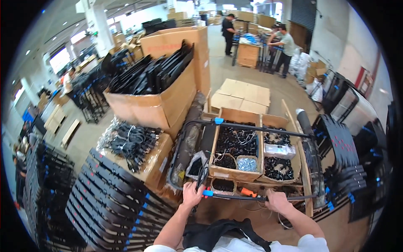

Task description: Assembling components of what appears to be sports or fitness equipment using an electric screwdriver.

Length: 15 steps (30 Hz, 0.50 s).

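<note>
A black rectangular metal frame (260, 197) with rounded corners and blue tape lies across open parts boxes in front of me. My left hand (193, 194) is closed around its near rail, just left of a blue tape piece (208, 193). A slim dark looped thing (202, 174) rises from that hand; its kind is unclear. Further right, my right hand (277, 200) is closed on the same rail, its fingertips partly hidden. Between the hands, an orange object (249, 192) lies just beyond the rail, beside a small box of black parts (223, 185).
Cartons hold small black parts (237, 140) and silver screws (247, 164). Bundled cables (134, 140) lie on a carton at left, near a large box of black panels (159, 75). Black frames stand stacked at left (109, 201) and right (340, 143). Several people work farther off.
</note>
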Available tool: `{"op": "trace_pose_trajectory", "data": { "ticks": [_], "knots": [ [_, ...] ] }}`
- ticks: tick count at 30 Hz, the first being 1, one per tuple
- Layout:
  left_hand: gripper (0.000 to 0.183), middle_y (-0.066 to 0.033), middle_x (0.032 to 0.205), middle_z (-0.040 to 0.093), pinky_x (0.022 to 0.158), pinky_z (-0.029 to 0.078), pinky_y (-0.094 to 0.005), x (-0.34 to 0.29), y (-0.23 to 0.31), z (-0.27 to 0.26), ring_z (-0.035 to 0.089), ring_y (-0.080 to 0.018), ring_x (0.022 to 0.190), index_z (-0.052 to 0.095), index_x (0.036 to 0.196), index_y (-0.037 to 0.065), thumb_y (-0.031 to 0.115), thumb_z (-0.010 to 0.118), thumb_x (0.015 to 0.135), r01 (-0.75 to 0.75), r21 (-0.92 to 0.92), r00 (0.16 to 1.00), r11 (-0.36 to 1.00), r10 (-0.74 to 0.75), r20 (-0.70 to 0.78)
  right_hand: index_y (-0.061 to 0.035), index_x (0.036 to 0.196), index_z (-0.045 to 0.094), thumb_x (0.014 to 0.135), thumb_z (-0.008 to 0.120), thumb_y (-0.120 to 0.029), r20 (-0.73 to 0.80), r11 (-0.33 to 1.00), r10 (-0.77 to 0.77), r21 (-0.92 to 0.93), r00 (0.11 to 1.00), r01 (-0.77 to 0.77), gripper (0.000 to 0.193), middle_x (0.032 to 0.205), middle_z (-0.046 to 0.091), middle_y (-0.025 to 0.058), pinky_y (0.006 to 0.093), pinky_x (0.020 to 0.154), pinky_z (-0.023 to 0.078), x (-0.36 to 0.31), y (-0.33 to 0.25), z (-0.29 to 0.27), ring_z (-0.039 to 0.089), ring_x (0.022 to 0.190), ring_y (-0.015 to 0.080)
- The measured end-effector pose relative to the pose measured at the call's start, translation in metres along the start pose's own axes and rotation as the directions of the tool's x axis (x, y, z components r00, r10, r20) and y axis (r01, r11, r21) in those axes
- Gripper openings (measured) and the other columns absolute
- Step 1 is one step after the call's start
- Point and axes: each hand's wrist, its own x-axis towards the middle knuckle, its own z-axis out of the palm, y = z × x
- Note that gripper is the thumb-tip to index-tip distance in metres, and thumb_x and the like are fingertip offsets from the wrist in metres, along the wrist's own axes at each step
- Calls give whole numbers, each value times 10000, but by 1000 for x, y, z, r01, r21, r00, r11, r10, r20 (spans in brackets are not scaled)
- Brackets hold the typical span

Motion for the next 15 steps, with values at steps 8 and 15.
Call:
{"op": "trace_pose_trajectory", "data": {
  "ticks": [8, 15],
  "knots": [
    [308, -194, 848, 700, 979, 418, -492, 0, -14, 6, 646, -417, 921, 668, 869, 37, 332, 671, 958, -37, 30, 997, 999, 39, -71, -36, 893, 690, 950, 666, -420, 27, 978, 106, -182, 994, -99, 389, 697, 704, 141, 471, 610, 578, 14, -24, -7, 733, 670, 348],
    [311, -185, 872, 721, 993, 418, -498, 4, -6, -3, 666, -387, 909, 680, 900, 44, 351, 678, 951, -10, 33, 998, 999, 12, -65, -152, 886, 805, 1064, 517, -460, 195, 902, 351, -333, 916, -275, 457, 793, 779, 113, 480, 694, 599, 20, -30, -11, 772, 749, 323]
  ]
}}
